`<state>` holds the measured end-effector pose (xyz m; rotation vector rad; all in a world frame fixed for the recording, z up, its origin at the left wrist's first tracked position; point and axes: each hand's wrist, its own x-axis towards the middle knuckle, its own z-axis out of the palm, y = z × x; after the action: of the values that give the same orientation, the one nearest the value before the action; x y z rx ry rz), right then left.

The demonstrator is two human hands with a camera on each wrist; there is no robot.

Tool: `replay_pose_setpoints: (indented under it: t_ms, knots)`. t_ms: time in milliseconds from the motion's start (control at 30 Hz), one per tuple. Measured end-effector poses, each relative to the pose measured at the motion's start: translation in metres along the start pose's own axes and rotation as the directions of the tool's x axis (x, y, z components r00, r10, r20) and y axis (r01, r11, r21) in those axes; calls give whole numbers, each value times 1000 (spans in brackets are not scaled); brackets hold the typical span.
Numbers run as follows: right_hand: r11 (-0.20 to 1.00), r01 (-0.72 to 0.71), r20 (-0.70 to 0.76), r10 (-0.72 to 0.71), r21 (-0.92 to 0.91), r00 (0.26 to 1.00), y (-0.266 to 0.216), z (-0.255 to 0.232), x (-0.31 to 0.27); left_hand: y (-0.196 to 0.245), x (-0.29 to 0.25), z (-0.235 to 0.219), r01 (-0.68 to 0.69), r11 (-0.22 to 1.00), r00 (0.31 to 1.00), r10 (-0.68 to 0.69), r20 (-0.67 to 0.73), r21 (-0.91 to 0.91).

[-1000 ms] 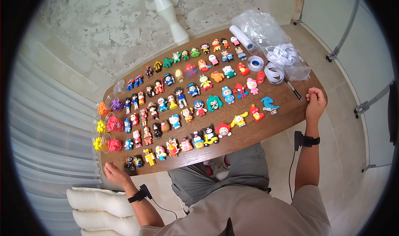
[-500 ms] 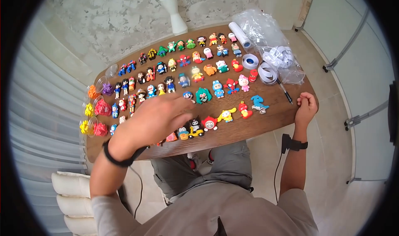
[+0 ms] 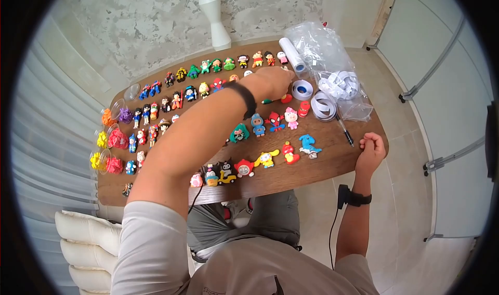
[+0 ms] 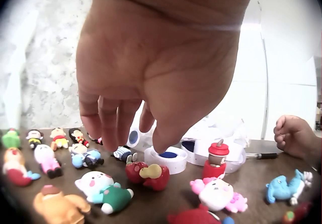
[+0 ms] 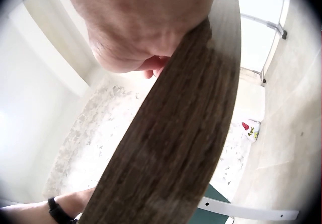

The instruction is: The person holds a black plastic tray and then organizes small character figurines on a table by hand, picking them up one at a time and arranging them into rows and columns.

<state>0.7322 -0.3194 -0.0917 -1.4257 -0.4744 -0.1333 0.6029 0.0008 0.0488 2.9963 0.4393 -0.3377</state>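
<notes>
The bottle (image 5: 250, 130)'s label is blurred. Your left hand (image 3: 273, 82), fingers loose, no grip visible, has crossed the bench (image 3: 332, 165) toward the tape (image 4: 173, 166); your right hand (image 3: 371, 152) rests loosely curled, empty.

Figurines (image 3: 266, 159) on table (image 3: 325, 165); plastic bag (image 3: 316, 51) behind pen (image 3: 345, 132)

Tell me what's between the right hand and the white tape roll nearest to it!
A pen lies between the right hand and that tape roll. The head view shows it.
</notes>
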Motion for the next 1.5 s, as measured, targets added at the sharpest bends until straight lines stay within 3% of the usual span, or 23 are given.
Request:
replay_pose_setpoints:
  t_ms: [100, 133, 267, 467, 567, 600, 700, 800, 900, 1000, 1100, 1200, 1500]
  knots:
    - [1000, 1, 14, -1, 7, 1000, -4, -1, -1, -13, 43, 9, 45, 992, 995, -55, -86, -117]
    - [1000, 4, 16, -4, 9, 1000, -4, -1, -1, -19, 59, 16, 7, 982, 981, -44, -188, -189]
    - [1000, -7, 1, 7, 6, 1000, -7, -1, -2, -21, 102, 16, 142, 881, 953, -245, -178, -452]
    - [1000, -22, -12, 22, 18, 1000, -4, -2, 0, -21, 139, 22, 168, 878, 964, -241, -111, -448]
    - [999, -38, -20, 38, 21, 999, -7, 0, -2, -26, 144, 27, 133, 909, 960, -217, -177, -395]
    - [999, -42, -25, 43, 17, 999, -9, 0, -2, -27, 140, 23, 123, 869, 968, -212, -136, -479]
    - [998, -51, -33, 52, 22, 998, -12, 2, -3, -49, 134, 11, 146, 889, 959, -235, -159, -434]
    - [998, -54, -24, 55, 37, 998, -11, 0, -3, -77, 125, 5, 130, 977, 963, -166, -213, -171]
    - [997, -41, -13, 42, 63, 999, -9, -1, -3, -75, 99, 2, 158, 985, 974, -168, -152, -75]
    - [998, -49, -27, 50, 48, 998, -10, 0, -3, -65, 81, 7, 149, 985, 988, -152, -33, -85]
    - [998, -45, -27, 46, 50, 999, -9, -1, -3, -61, 73, 22, 98, 994, 993, -100, -67, -44]
    - [997, -53, -23, 54, 54, 998, -8, -1, -3, -53, 73, 33, 61, 998, 976, -58, -211, 7]
    - [998, -49, -20, 50, 46, 999, -7, -1, -3, -42, 83, 35, 72, 997, 986, -77, -148, -42]
